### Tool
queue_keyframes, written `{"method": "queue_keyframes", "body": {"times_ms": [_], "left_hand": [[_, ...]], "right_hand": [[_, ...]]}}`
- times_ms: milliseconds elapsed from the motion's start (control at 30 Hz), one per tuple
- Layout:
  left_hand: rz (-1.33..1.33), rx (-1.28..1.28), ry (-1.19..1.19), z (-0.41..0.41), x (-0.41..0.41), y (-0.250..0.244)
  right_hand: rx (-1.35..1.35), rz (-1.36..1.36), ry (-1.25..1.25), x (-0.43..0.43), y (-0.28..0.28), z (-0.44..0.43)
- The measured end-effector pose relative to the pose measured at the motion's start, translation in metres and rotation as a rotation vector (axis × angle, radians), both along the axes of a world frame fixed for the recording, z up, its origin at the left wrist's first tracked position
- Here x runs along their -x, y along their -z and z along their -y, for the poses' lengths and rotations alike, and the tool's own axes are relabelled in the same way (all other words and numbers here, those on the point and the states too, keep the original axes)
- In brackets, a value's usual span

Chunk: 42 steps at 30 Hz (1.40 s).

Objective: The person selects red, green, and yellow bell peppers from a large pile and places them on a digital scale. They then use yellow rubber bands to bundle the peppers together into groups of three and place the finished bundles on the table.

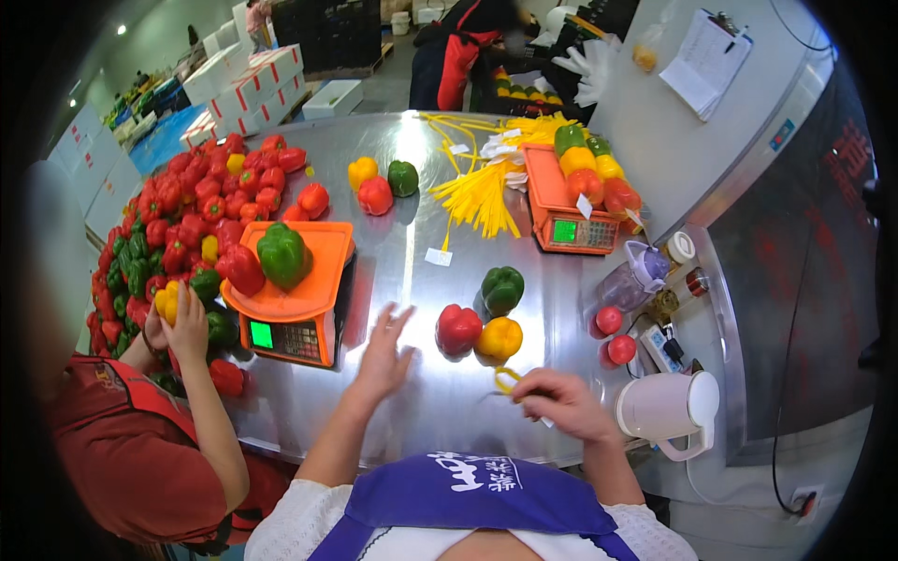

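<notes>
My left hand [386, 354] hovers over the steel table [414, 414], fingers spread and holding nothing. In my right hand [565, 402] is a looped yellow strap [506, 379], pinched between thumb and fingers, with part of a white tag below. Just beyond that hand sit a red bell pepper [459, 329], a yellow bell pepper [499, 338] and a green bell pepper [503, 290], grouped close together. To the left of my left hand stands an orange digital scale [287, 305], bearing a green pepper [283, 255] and a red pepper [241, 270].
A co-worker's hands [184, 324] hold a yellow pepper beside a large pepper heap [189, 203]. Tagged yellow straps [480, 196] lie at the back. A second scale [575, 233] carries tied peppers. An electric kettle [663, 407], a purple-lidded bottle [635, 275] and a power strip [661, 348] line the right.
</notes>
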<state>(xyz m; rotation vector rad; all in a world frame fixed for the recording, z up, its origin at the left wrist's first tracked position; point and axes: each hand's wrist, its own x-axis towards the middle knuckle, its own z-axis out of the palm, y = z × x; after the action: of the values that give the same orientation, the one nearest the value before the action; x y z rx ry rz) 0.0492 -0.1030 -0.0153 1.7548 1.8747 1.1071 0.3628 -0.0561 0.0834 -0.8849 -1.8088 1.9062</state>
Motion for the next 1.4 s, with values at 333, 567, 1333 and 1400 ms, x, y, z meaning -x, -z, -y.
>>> {"method": "queue_keyframes", "body": {"times_ms": [333, 567, 1333, 1400], "left_hand": [[0.701, 0.212, 0.489, 0.029, -0.098, -0.034], [0.285, 0.170, 0.520, 0.039, -0.087, -0.015], [1.332, 0.338, 0.445, 0.040, -0.096, -0.034], [1.210, 0.462, 0.542, 0.039, -0.091, -0.035]], "right_hand": [[-0.388, 0.186, 0.184, 0.012, 0.011, 0.021], [-0.360, 0.122, 0.249, -0.009, 0.021, 0.027], [-0.019, -0.150, 0.361, 0.014, 0.060, 0.033], [0.077, -0.336, 0.425, 0.015, 0.059, 0.029]]}}
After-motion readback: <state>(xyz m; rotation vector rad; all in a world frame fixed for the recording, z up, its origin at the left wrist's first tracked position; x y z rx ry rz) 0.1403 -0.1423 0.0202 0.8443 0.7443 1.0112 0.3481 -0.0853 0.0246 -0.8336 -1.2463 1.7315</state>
